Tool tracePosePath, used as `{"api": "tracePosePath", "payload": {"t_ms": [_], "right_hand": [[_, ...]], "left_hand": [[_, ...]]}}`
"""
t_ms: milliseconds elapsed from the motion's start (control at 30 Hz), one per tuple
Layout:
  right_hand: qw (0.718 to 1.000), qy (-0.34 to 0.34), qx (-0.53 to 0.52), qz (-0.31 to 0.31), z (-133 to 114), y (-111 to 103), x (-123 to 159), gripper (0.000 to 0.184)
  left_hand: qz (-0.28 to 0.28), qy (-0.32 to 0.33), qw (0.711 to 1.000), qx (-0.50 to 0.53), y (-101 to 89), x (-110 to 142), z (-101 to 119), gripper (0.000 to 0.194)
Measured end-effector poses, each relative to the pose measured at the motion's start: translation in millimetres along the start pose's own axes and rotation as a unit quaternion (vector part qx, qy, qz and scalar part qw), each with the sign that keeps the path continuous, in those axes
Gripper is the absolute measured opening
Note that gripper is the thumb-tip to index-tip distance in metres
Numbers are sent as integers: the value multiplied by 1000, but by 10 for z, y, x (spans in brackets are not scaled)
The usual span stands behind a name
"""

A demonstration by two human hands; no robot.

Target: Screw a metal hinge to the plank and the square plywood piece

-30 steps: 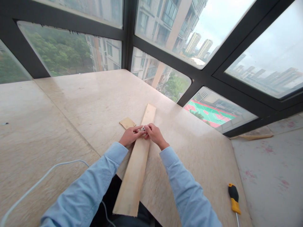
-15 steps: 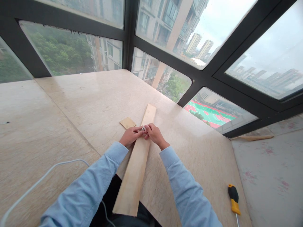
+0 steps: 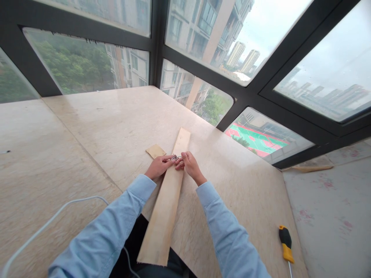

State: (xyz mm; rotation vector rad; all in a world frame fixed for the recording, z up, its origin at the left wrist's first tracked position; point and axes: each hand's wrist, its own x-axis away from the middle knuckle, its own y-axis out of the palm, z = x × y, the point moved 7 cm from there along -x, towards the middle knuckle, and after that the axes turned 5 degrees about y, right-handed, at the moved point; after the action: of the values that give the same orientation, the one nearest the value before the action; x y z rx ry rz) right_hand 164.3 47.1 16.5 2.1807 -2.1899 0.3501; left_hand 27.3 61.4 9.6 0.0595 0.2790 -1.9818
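A long, flat wooden board (image 3: 168,197) runs from the lap up over the stone sill. My left hand (image 3: 159,166) rests at the board's left edge, its fingers pressed round small shiny metal pieces (image 3: 174,157). What kind they are is too small to tell. Across from it, my right hand (image 3: 189,165) pinches a thin metal piece (image 3: 179,156) between thumb and forefinger, with the other fingers curled below over the board. Just beyond my left hand lies a small square wooden piece (image 3: 155,150) with tiny holes near its edge.
A yellow and black screwdriver (image 3: 285,243) lies at the lower right beside the wall (image 3: 327,208). On the left a white cable (image 3: 55,216) curves over the sill (image 3: 95,127). Dark window frames (image 3: 199,67) border the far side.
My right hand has drawn slightly right from the left fingers, and a thin metal piece now shows in its pinch. The left hand and the board stay nearly in place.
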Motion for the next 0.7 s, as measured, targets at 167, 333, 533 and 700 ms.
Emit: {"api": "tracePosePath", "payload": {"t_ms": [167, 333, 533, 700], "right_hand": [[992, -36, -108, 56, 76, -135, 59, 41], [961, -40, -154, 227, 291, -530, 188, 32], [963, -21, -112, 244, 333, -659, 264, 27], [969, -11, -88, 232, 362, -635, 234, 31]], "left_hand": [[36, -39, 999, 9, -36, -5, -62, 40], [50, -75, 995, 31, -36, 5, -147, 42], [48, -104, 992, 48, -18, 33, -133, 45], [44, -99, 993, 48, -10, 42, -82, 45]]}}
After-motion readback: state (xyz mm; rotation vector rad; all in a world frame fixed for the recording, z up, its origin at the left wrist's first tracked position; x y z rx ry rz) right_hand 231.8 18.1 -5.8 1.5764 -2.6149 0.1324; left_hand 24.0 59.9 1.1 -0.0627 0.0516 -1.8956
